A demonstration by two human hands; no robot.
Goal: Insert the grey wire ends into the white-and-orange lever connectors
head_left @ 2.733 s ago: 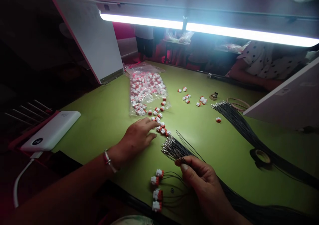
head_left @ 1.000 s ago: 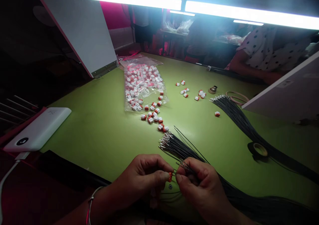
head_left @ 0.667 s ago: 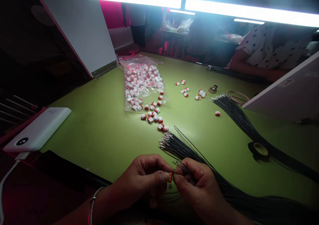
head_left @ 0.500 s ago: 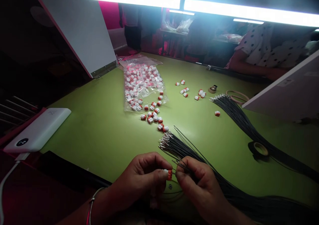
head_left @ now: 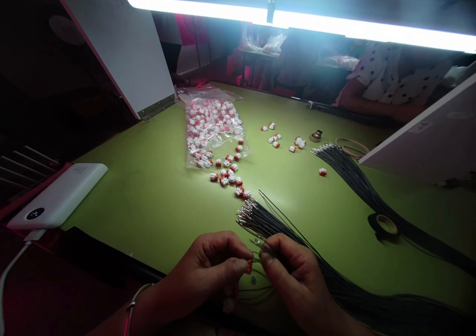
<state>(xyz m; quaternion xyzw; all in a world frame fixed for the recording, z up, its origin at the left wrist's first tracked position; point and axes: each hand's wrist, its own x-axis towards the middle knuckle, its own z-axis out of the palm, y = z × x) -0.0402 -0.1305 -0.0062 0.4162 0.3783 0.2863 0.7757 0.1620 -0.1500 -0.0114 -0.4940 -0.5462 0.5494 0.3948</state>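
Observation:
Between thumb and fingers, my left hand (head_left: 213,261) grips a small red-and-white connector (head_left: 249,265), mostly covered by the fingertips. My right hand (head_left: 293,266) pinches several thin black wires (head_left: 258,241) with bare metal ends. At least one of them reaches the connector's red side; how deep it sits I cannot tell. Just beyond my hands lies a thick bundle of black wires (head_left: 271,222), its metal tips pointing left. Loose red-and-white connectors (head_left: 231,178) lie past those tips, in front of a clear plastic bag (head_left: 213,122) full of the same connectors.
A second black wire bundle (head_left: 357,187) and a roll of black tape (head_left: 386,224) lie on the right. A white power bank (head_left: 59,194) with a cable sits at the left edge. White panels (head_left: 111,43) flank the green table (head_left: 148,192). Another person's arm (head_left: 372,107) shows beyond.
My left hand's fingers now cover more of the connector, and the connector has turned slightly. Both hands stay close together. The whole view has shifted slightly.

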